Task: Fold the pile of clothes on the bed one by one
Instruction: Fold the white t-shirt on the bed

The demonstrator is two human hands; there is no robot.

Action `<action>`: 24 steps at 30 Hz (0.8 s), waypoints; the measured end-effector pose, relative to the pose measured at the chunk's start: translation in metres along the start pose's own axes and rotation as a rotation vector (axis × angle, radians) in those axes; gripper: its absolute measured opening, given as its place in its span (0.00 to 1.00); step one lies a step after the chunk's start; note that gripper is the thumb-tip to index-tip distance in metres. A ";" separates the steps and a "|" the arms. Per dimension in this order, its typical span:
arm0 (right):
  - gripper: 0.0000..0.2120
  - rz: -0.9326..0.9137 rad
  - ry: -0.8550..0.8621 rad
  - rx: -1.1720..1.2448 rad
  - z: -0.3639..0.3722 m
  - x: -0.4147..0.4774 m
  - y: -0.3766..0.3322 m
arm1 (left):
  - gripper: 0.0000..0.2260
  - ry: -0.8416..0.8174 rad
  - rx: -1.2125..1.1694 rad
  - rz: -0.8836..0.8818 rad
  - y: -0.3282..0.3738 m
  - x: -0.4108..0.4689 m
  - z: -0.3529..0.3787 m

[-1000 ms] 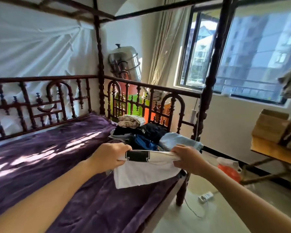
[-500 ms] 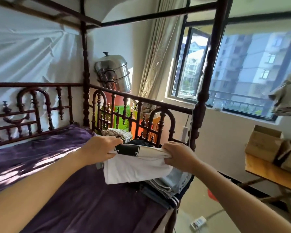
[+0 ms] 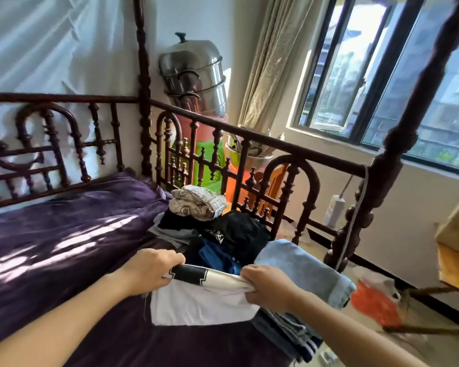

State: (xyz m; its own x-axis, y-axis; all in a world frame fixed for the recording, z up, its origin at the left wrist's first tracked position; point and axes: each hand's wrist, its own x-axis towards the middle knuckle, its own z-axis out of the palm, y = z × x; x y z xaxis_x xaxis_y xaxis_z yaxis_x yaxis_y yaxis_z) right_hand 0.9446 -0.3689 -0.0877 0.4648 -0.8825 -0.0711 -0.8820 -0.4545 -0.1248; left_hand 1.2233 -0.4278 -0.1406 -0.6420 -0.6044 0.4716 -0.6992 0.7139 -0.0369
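Head view: limp, light shirt point(image 3: 202, 305) beside the pile point(image 3: 233, 234).
Your left hand point(image 3: 149, 271) and right hand point(image 3: 268, 287) pinch its top edge, fingers curled.

White shirt point(image 3: 202, 304), black-printed along its top fold, hangs folded in my grip, short of the carved rail point(image 3: 212, 122); the pile of clothes point(image 3: 236, 231), mostly dark, sits heaped against that rail.

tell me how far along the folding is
Done, it seems: a flat stack of folded garments at the edge of the bed. In hand: a white shirt, gripped by the left hand and right hand. Left: the loose pile by the railing, dark pieces and a patterned one.
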 end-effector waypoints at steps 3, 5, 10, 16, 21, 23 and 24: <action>0.05 -0.013 -0.003 0.024 0.007 0.025 0.010 | 0.16 -0.174 -0.082 -0.139 -0.015 0.007 0.010; 0.05 -0.035 -0.011 0.034 0.010 0.039 0.018 | 0.18 -0.269 -0.096 -0.223 -0.021 0.014 0.014; 0.05 -0.048 -0.010 0.039 -0.008 0.078 0.060 | 0.32 -0.178 0.134 -0.047 -0.033 0.059 0.019; 0.10 -0.014 0.511 -0.079 -0.057 0.119 0.170 | 0.27 0.128 0.221 0.003 -0.055 0.207 0.024; 0.11 -0.101 0.734 -0.177 -0.018 0.165 0.231 | 0.28 0.100 0.168 -0.185 -0.065 0.274 0.094; 0.24 -0.057 0.504 -0.107 0.034 0.186 0.247 | 0.22 -0.094 0.200 -0.263 -0.056 0.267 0.141; 0.30 -0.013 0.349 -0.059 0.063 0.192 0.253 | 0.21 -0.268 0.222 -0.355 -0.051 0.257 0.163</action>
State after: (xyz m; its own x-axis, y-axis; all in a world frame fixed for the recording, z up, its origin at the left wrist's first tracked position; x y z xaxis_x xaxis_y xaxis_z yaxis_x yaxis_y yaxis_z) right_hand 0.8153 -0.6458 -0.1957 0.4305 -0.8601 0.2738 -0.8840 -0.4631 -0.0649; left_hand 1.0420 -0.6772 -0.1614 -0.3903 -0.8869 0.2471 -0.9206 0.3728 -0.1160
